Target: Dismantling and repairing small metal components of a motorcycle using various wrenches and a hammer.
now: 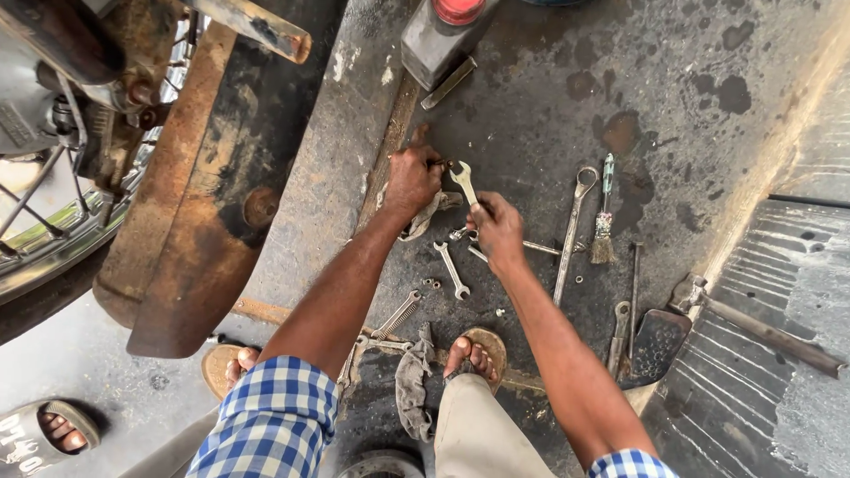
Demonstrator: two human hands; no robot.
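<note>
both hands meet low over the oily floor (549, 80): left hand (413, 180) closed on a rag (427, 215), right hand (498, 230) pinching a spanner (462, 181) upright, other spanners (452, 270) spread close within reach.

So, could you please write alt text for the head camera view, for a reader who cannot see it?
A person crouching over a stained, oily floor holds an open-end spanner between the left hand and right hand. Around them lie more spanners, a brush, a spring and rags, with a motorcycle wheel at left.
</note>
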